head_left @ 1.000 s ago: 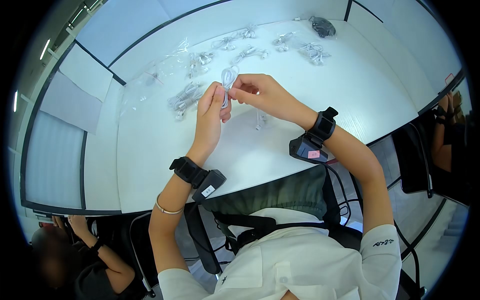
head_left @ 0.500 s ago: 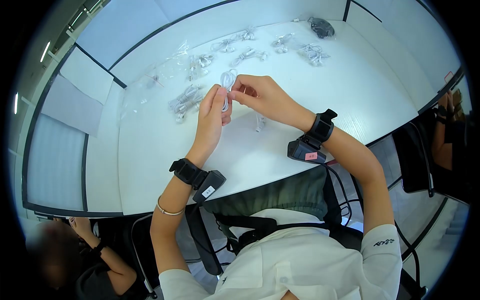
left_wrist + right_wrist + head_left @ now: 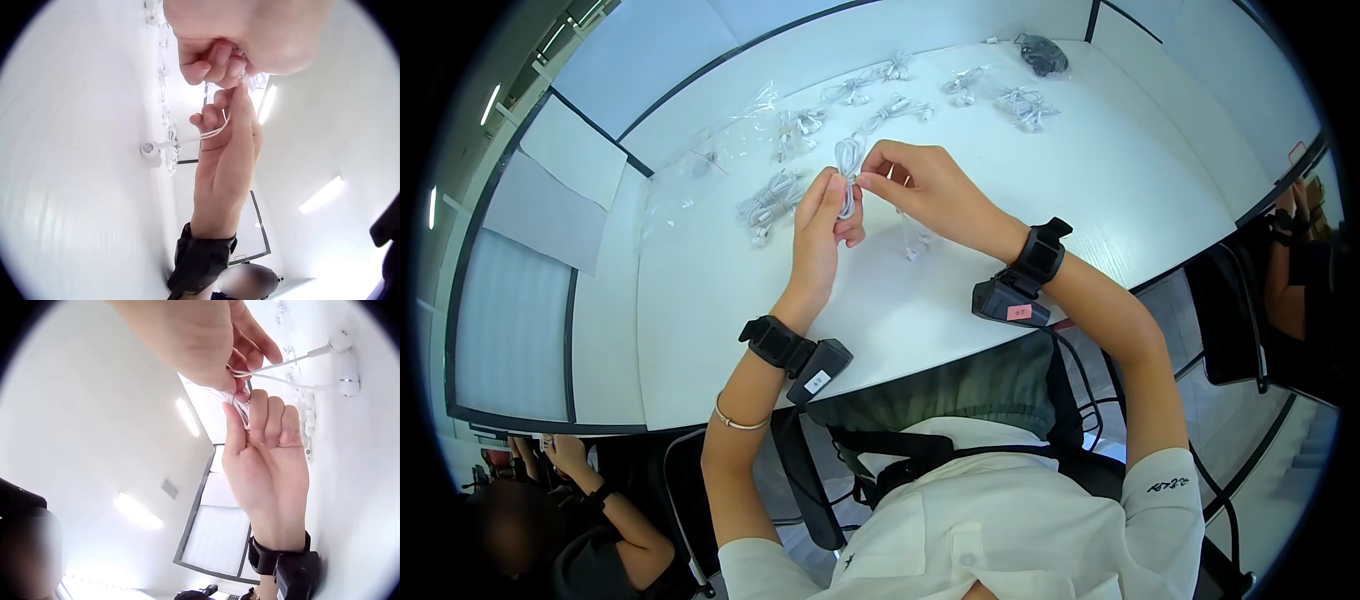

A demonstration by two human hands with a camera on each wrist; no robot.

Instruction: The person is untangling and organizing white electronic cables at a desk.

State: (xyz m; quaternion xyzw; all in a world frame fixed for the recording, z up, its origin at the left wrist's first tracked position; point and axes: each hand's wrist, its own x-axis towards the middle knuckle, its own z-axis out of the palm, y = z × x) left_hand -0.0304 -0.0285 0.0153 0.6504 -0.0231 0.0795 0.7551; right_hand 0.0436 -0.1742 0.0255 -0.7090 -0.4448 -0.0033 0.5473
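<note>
A coiled bundle of white wired earphones (image 3: 850,153) stands upright between both hands above the table. My left hand (image 3: 818,215) grips the lower part of the coil between thumb and curled fingers. With thumb and fingertips, my right hand (image 3: 925,190) pinches the earphone cord at the coil's middle. In the right wrist view, two thin strands run out from the right hand to a pair of white earbuds (image 3: 350,384). An earbud (image 3: 149,149) also dangles beside the right hand in the left wrist view. Fingers partly hide the cord at the pinch.
Several bundled white earphones (image 3: 772,200) in clear bags lie on the white table (image 3: 1100,200) beyond the hands. Empty-looking clear plastic bags (image 3: 670,195) are at the left. A dark bagged bundle (image 3: 1042,55) sits at the back right. Low partition walls (image 3: 730,60) surround the table.
Both hands and the coil have shifted slightly left. The right hand has drawn a little away from the coil, pulling the cord, and the dangling earbuds have moved slightly.
</note>
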